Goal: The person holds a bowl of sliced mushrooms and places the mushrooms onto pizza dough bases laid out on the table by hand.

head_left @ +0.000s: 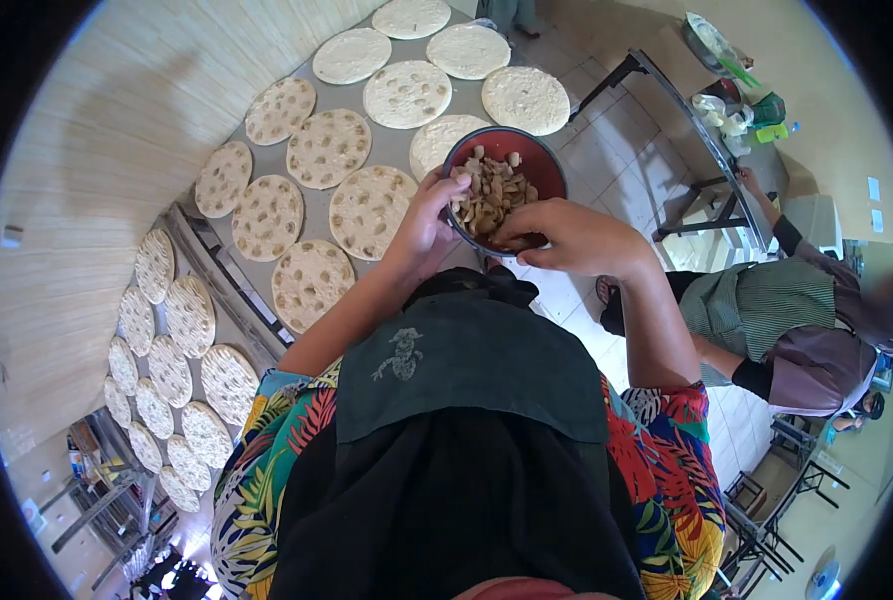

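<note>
My left hand point(435, 215) grips the rim of a red bowl point(544, 165) with a dark edge, its thumb over the near left side. Inside the bowl lie brown slices that look like mushrooms point(492, 190). Reaching in from the right, my right hand point(572, 235) has its fingers curled down among the slices; the fingertips are partly hidden. Beyond the bowl, round pizza bases point(372, 210) cover a grey table point(407, 140). Several bear scattered brown slices, such as the base point(329, 148) left of the bowl. Bases at the far end, like this one point(527, 100), show a pale spread only.
On a second table point(229, 345) at the left lie more bases with streaked topping point(189, 315). A co-worker in a striped apron point(767, 300) stands at right beside a table point(707, 140) holding a metal bowl point(712, 45) and bags. Tiled floor point(617, 150) lies between.
</note>
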Available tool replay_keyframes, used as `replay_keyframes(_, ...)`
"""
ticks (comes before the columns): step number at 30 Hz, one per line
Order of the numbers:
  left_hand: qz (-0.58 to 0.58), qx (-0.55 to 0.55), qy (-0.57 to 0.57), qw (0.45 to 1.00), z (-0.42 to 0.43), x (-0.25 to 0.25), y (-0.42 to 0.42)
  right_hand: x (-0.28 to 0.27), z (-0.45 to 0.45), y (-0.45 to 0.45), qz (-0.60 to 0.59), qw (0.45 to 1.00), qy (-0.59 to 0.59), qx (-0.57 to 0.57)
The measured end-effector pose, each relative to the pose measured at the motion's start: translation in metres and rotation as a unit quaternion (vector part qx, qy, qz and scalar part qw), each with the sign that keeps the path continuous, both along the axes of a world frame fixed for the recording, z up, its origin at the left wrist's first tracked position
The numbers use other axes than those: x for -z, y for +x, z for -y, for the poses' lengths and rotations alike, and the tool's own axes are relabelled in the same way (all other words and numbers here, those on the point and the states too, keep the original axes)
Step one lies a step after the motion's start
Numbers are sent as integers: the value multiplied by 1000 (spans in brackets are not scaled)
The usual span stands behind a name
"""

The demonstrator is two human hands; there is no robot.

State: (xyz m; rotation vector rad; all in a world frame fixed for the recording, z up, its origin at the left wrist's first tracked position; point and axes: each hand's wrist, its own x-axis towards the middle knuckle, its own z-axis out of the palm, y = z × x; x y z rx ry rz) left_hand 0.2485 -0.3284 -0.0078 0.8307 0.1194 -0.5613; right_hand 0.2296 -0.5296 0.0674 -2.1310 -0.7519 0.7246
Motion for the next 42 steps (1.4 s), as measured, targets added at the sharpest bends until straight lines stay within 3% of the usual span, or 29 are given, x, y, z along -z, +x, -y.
replay_keyframes(2,-62,68,-7,996,-1,16,4,8,3,3,-9,1000,12,2)
replay_keyframes(6,-75,84,19,993,1,26,3,10,6,9,-97,995,16,27)
replay_keyframes(11,-105,115,-15,988,2,36,8,26,13,19,-196,971,120,57)
replay_keyframes(15,-108,114,-6,988,3,35,4,37,14,29,-190,972,128,45)
replay_keyframes(17,-85,137,-2,987,0,33,3,42,15,34,-293,931,196,98)
replay_keyframes(21,-79,138,23,987,-5,39,0,37,10,37,-341,887,250,187)
replay_keyframes(24,-66,100,25,993,-6,33,-2,34,6,40,-329,869,298,221)
replay_keyframes(31,-46,59,14,997,-16,32,-6,43,-3,50,-313,870,281,258)
replay_keyframes(36,-45,60,-4,997,-30,32,-10,49,-4,66,-333,834,319,303)
replay_keyframes(42,-89,-44,12,995,-45,48,-13,80,10,133,-296,839,320,326)
